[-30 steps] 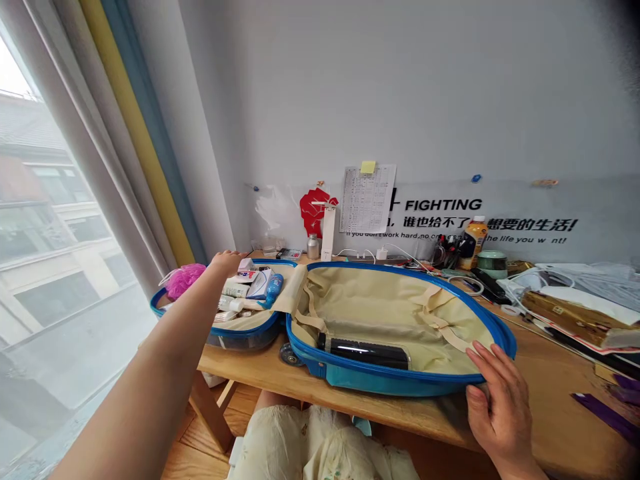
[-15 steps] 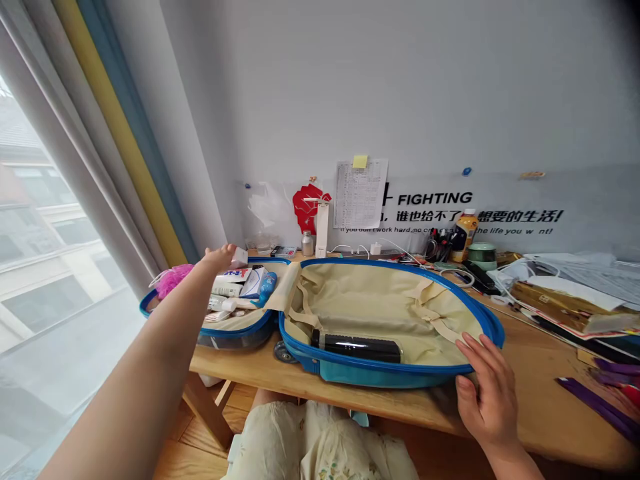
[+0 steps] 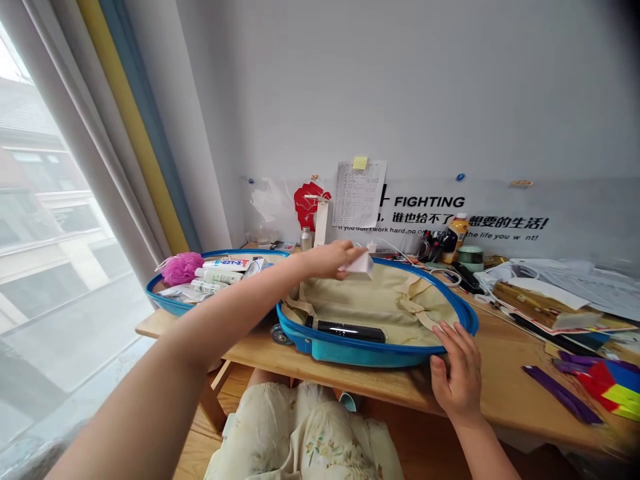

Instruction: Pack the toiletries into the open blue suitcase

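My left hand (image 3: 327, 260) reaches across the open blue hard-shell suitcase (image 3: 350, 353) and pinches a small white paper packet or box (image 3: 361, 265) above the far rim of the beige-lined half. My right hand (image 3: 457, 370) rests with spread fingers on the front blue rim of that half. A black cylindrical bottle (image 3: 351, 331) lies low in the lining. The other half holds several white tubes (image 3: 217, 275) and a pink bath sponge (image 3: 181, 268). My left forearm hides part of its contents.
The suitcase lies on a wooden desk (image 3: 515, 393). Cables, a juice bottle (image 3: 457, 239), a green canister (image 3: 470, 259) and papers (image 3: 545, 307) crowd the back and right. Purple strips (image 3: 560, 393) lie at the right. A curtained window (image 3: 60, 233) stands left.
My left hand has moved from the toiletries half rightward over the lined half, carrying the white item. My right hand has shifted slightly along the rim, and the view has drifted.
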Available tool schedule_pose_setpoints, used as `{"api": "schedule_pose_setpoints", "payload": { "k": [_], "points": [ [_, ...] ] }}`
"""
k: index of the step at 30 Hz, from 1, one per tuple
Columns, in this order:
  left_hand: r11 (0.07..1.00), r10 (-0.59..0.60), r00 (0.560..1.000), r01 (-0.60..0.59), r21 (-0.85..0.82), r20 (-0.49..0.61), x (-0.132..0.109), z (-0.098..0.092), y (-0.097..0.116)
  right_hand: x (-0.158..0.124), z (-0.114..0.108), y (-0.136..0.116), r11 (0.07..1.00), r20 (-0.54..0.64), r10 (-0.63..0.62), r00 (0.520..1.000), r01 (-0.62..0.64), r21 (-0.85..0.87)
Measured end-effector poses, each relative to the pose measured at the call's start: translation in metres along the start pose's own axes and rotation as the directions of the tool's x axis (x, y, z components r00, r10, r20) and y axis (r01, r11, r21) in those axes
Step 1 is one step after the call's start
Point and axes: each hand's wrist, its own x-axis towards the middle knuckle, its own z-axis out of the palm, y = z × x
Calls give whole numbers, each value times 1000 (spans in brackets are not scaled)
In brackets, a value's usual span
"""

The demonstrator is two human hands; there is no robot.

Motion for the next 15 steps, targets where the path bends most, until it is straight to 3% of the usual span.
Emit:
{"api": "schedule_pose_setpoints", "payload": {
  "k": [2, 5, 10, 15],
  "points": [
    [996, 66, 996, -62, -67, 65, 15, 13, 25, 0, 0, 0, 1000, -1, -8, 1000, 8, 1],
    [988, 86, 985, -65, -138, 148, 27, 34, 44, 0, -1, 0, 1000, 3, -11, 1000, 11, 8],
    [986, 65, 963, -22, -164, 261, 28, 54, 50, 0, 0, 0, 1000, 11, 4, 1000, -4, 11],
    [980, 58, 957, -1, -199, 284, 21, 60, 50, 1, 0, -1, 1000, -7, 1, 1000, -1, 9]
  ]
}}
